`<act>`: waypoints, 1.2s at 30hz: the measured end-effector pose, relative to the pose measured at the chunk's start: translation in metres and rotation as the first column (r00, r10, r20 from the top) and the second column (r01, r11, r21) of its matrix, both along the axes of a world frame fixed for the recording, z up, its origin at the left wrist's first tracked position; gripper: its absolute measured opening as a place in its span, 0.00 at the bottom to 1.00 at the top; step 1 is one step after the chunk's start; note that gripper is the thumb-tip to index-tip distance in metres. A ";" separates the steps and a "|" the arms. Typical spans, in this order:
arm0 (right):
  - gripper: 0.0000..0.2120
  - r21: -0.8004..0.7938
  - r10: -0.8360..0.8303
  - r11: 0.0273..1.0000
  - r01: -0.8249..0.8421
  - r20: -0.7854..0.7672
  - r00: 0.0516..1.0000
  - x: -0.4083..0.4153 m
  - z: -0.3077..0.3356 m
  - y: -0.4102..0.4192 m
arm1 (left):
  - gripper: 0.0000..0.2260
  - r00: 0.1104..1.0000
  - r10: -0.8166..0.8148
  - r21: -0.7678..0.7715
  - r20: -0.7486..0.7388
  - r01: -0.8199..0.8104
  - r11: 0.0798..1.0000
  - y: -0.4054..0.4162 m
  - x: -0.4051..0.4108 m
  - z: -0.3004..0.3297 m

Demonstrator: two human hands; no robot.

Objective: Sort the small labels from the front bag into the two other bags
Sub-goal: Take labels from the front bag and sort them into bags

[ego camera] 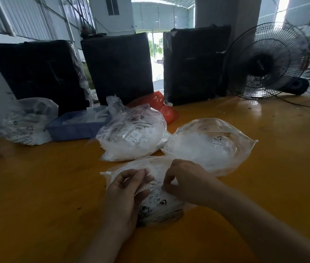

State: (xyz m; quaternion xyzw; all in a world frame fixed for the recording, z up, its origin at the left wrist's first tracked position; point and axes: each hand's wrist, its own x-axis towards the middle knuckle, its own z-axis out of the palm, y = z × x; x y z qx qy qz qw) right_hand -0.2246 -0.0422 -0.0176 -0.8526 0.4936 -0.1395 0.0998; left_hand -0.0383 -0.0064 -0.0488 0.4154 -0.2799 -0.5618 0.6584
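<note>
Both hands are in the crinkly clear plastic front bag [158, 198]; left hand [124, 194] and right hand [186, 181] each pinch at small white labels; both clear bags behind, left [131, 137] and right [211, 145], look pretty stuffed already, but plenty's left up front I'd say.

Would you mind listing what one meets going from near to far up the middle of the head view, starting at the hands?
Left hand and right hand gripping the front bag → the two other bags, left one and right one → red bag → black upright panels.
</note>
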 end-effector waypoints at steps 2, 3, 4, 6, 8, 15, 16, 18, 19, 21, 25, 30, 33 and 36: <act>0.11 -0.050 -0.077 0.995 0.089 0.202 0.976 0.001 0.000 -0.003 | 0.10 1.000 -0.013 -0.004 0.012 0.013 1.000 -0.001 0.001 -0.001; 0.10 -0.034 -0.137 0.987 0.158 0.341 0.930 0.001 0.001 -0.004 | 0.10 1.000 -0.019 -0.009 0.006 0.019 1.000 -0.001 0.001 -0.002; 0.10 0.011 -0.194 0.977 0.215 0.476 0.858 0.000 0.003 -0.005 | 0.11 1.000 -0.024 -0.016 -0.011 0.023 1.000 -0.001 0.002 -0.002; 0.10 0.150 -0.271 0.962 0.229 0.653 0.707 -0.001 0.005 -0.004 | 0.16 0.998 -0.029 -0.027 -0.061 0.028 0.999 -0.001 0.001 -0.001; 0.07 0.256 -0.291 0.956 0.146 0.748 0.596 -0.001 0.008 -0.001 | 0.19 0.994 -0.035 -0.023 -0.101 0.033 0.999 -0.001 -0.001 0.001; 0.02 0.280 -0.283 0.956 0.089 0.796 0.535 0.002 0.007 0.000 | 0.14 0.995 -0.028 0.003 -0.099 0.028 1.000 -0.001 -0.002 0.000; 0.04 0.253 -0.262 0.963 0.092 0.800 0.540 0.002 0.006 0.000 | 0.12 0.995 -0.034 0.000 -0.095 0.035 0.999 -0.001 -0.002 0.000; 0.07 0.177 -0.204 0.979 0.102 0.801 0.564 0.003 0.006 0.001 | 0.09 0.994 -0.054 -0.006 -0.094 0.054 0.999 -0.001 -0.001 0.001; 0.07 0.133 -0.173 0.985 0.111 0.792 0.586 0.004 0.007 0.001 | 0.09 0.994 -0.062 -0.006 -0.090 0.062 0.998 0.000 -0.001 0.002; 0.06 0.098 -0.125 0.992 0.077 0.799 0.588 0.005 0.009 0.003 | 0.09 0.994 -0.072 -0.002 -0.084 0.072 0.997 0.000 -0.002 0.002; 0.04 0.015 -0.026 1.000 0.021 0.714 0.700 0.006 0.012 0.007 | 0.14 0.994 -0.074 -0.022 -0.081 0.072 0.997 0.001 -0.003 0.002; 0.07 -0.093 -0.012 0.991 0.095 0.645 0.764 0.008 0.011 0.008 | 0.14 0.997 -0.052 -0.039 -0.049 0.050 0.998 0.002 -0.004 0.002; 0.09 -0.094 -0.025 0.988 0.123 0.688 0.725 0.009 0.011 0.009 | 0.08 0.999 -0.050 -0.045 -0.006 0.050 0.998 0.003 -0.005 0.001; 0.09 -0.107 -0.022 0.985 0.134 0.699 0.715 0.009 0.011 0.009 | 0.09 0.998 -0.063 -0.030 -0.016 0.063 0.998 0.002 -0.004 0.001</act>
